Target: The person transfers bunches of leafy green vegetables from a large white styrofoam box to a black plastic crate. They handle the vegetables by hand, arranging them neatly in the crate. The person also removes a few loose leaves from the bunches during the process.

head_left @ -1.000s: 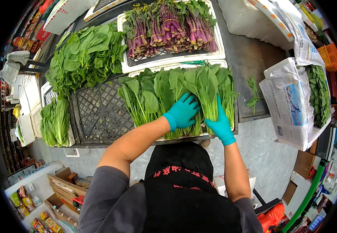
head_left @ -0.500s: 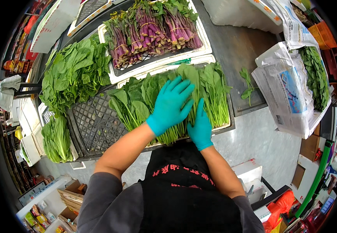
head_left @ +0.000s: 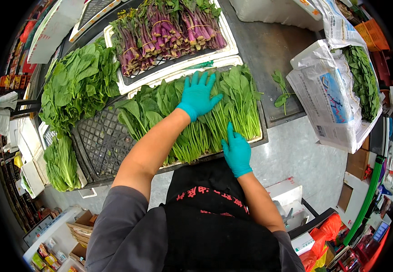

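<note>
Leafy greens with pale green stems (head_left: 192, 143) lie side by side in a white foam box, leaves toward the far side and cut stems toward me. My left hand (head_left: 199, 96), in a teal glove, rests on the leaves with its fingers spread. At the near stem ends is my right hand (head_left: 237, 153), gloved alike, its index finger stretched out beside the stems and its thumb apart. The other fingers of that hand are partly folded, and nothing shows in its grasp.
Behind stands a foam box of purple-stemmed bundles (head_left: 167, 34). Left are a black crate lid (head_left: 103, 143), a heap of leafy greens (head_left: 76, 86) and a pale-stemmed bunch (head_left: 61, 162). Right are a loose sprig (head_left: 281, 90) and a paper-lined box (head_left: 309, 86) holding greens.
My left hand has moved farther over the leaves, away from me. My right hand has drawn slightly back toward the stem ends. The whole view has shifted a little.
</note>
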Available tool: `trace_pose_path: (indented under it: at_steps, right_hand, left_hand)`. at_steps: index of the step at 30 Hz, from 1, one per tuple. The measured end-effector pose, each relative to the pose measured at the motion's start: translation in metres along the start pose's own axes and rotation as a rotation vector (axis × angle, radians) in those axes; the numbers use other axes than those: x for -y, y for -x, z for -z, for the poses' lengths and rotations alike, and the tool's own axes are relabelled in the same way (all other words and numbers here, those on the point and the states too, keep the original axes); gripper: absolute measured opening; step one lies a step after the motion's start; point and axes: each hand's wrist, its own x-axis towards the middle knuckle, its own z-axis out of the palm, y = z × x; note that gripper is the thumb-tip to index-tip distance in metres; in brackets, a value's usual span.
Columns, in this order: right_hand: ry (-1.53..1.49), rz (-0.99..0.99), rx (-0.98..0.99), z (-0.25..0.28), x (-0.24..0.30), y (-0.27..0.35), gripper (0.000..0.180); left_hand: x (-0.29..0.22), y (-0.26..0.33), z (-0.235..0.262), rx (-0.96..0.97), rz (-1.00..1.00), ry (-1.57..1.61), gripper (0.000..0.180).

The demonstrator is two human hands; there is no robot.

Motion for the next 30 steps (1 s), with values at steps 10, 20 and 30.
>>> trace_pose_path:
  at_steps: [10, 20, 30]
  right_hand:
    - [-0.103, -0.033, -0.088, 0.003, -0.019, 0.001, 0.062]
    - [-0.131, 0.098, -0.019, 0.025, -0.041, 0.014, 0.051]
    - [-0.514, 0.02, 0.162, 0.105, -0.14, 0.09, 0.042]
  left_hand:
    - [-0.011, 0.051, 0.04, -0.513, -0.024, 0.342, 0.07]
    - [-0.101, 0.179, 0.021, -0.454, 0.02, 0.693, 0.06]
    - [-0.205, 0.188, -0.022, 0.119, -0.141, 0.733, 0.043]
